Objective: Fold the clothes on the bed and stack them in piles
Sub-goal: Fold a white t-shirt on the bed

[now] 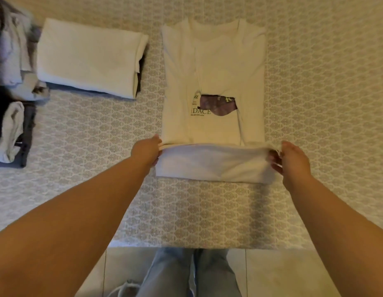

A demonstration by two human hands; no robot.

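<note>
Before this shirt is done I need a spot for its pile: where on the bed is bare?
Bare bedspread lies right of the T-shirt, and near the bed edge between the forearms. A narrow strip separates the shirt from the folded white pile. The left edge is crowded with stacked clothes.

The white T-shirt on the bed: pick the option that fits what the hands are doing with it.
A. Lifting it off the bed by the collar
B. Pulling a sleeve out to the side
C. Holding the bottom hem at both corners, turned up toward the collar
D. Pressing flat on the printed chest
C: the left hand and right hand each pinch an end of the hem of the white T-shirt, already doubled over its lower part.
</note>
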